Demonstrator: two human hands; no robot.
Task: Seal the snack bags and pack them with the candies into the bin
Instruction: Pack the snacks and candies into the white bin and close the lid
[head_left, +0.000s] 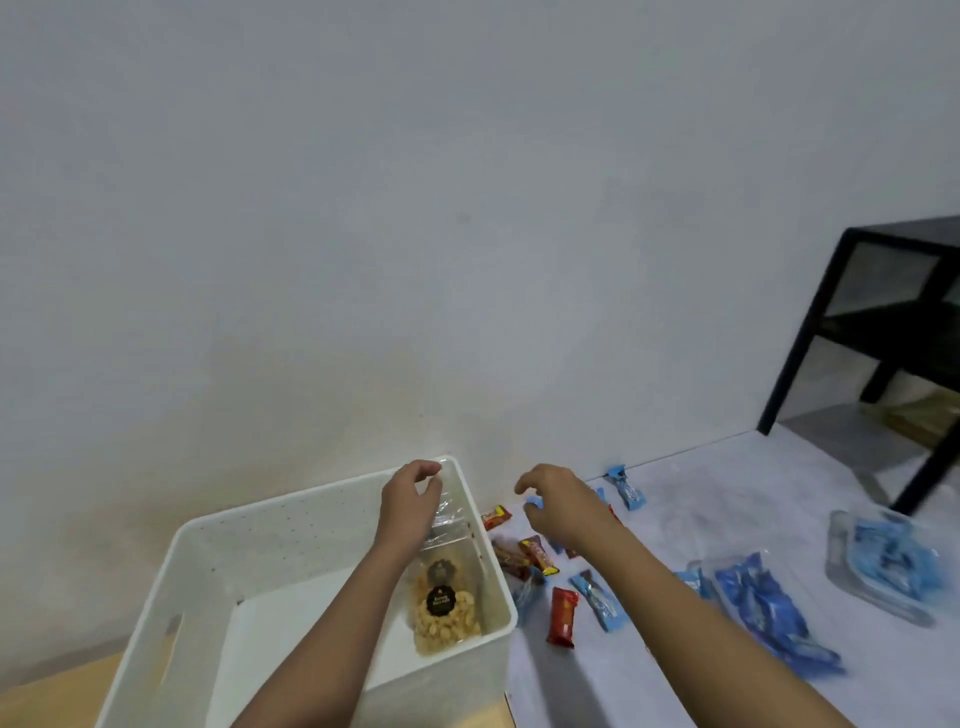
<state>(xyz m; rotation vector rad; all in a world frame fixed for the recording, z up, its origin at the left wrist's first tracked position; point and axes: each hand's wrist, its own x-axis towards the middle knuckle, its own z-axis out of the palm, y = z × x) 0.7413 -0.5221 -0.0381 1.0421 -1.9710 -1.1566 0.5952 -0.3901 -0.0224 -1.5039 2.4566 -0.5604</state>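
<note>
A white plastic bin (311, 519) stands at the lower left. Inside it, against the right wall, leans a clear snack bag (447, 608) of pale nuts with a black round label. My left hand (408, 501) is over the bin's far right corner, fingers pinched on the bag's clear top edge. My right hand (558, 501) hovers with fingers spread above the candies just right of the bin, holding nothing. Red candy bars (563, 616) and blue candy packets (597, 600) lie scattered on the grey surface.
Two clear bags of blue packets lie further right, one (769, 608) near my right forearm, one (883, 561) beyond it. A black shelf frame (810, 364) stands at the far right against the white wall. Wooden surface (52, 691) shows at lower left.
</note>
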